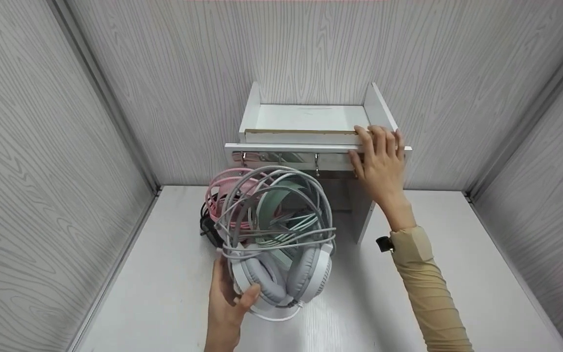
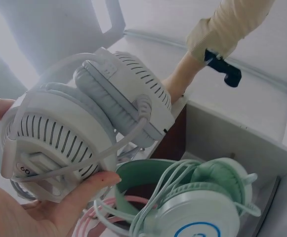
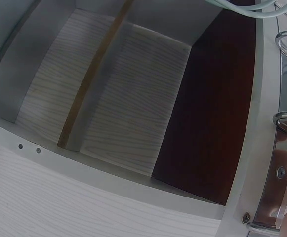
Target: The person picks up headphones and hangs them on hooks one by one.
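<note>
White over-ear headphones with grey cushions (image 1: 306, 274) are held up above the white bench (image 1: 438, 234), in front of a white wooden rack (image 1: 381, 110). Left hand (image 1: 230, 305) grasps them by one ear cup: fingers and thumb clenched around the cup, thumb across its lower edge in the left wrist view. Headband points upward in the head view; loops of pale grey cable wind around it. Right hand (image 1: 384, 171) grips the rack's front near its right end, fingers bent over the upper edge, thumb against the rail below. Beige sleeve (image 1: 428, 278) covers that forearm; small black device (image 1: 385, 244) sits at its cuff. Curved silver metal hooks (image 1: 316, 164) line the rail. Behind the held pair, partly covered by it: mint-green headphones (image 2: 197, 217), pink headphones (image 1: 227, 188) to their left, and a black object (image 1: 207, 226) at the far left; whether these hang or rest, cannot tell. Dark red-brown panel (image 3: 215, 98) shows in the rack's lower part, right wrist view.
</note>
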`<state>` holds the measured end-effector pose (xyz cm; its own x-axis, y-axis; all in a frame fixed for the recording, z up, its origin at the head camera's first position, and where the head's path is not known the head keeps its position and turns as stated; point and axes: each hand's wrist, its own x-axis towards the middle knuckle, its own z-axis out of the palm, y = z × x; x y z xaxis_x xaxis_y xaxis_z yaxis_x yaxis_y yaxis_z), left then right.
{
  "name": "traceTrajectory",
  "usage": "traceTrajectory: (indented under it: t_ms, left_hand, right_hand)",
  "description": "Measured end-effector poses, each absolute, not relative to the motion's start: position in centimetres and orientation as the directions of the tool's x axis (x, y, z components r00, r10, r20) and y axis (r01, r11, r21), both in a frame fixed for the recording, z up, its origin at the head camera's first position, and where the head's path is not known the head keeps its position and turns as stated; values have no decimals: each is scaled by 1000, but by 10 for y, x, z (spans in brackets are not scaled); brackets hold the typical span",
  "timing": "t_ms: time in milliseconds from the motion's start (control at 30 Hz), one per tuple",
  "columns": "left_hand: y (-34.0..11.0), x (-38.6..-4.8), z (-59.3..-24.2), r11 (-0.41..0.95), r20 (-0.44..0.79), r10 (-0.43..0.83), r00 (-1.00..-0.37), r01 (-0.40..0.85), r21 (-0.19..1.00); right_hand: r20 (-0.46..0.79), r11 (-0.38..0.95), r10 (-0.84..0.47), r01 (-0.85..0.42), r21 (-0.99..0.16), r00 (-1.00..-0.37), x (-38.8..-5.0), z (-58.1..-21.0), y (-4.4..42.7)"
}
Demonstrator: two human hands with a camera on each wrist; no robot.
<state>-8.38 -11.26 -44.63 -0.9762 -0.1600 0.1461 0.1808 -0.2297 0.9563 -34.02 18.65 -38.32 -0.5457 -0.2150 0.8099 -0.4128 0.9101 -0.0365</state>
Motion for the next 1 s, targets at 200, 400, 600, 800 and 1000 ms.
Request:
traceTrajectory:
  t_ms: [200, 400, 600, 800, 1000]
  left_hand:
    - [-96, -88, -448, -225, 82, -148, -986, 114, 968]
    - [-79, -89, -451, -233, 98, -148, -984, 131, 964]
    - [-59, -90, -458, -271, 134, -160, -978, 174, 947]
    - [-36, -92, -466, -290, 113, -213, -971, 173, 941]
    - [-14, -99, -476, -173, 131, -319, -939, 194, 966]
  right_hand:
    - [805, 910, -211, -411, -44, -554, -338, -382, 187]
    - [807, 904, -213, -425, -51, -550, -338, -382, 186]
    - [807, 902, -216, -430, -51, -549, -337, -381, 186]
    - [811, 894, -220, -444, -54, -543, -337, -381, 187]
    - [799, 890, -232, -453, -56, -555, -335, -380, 189]
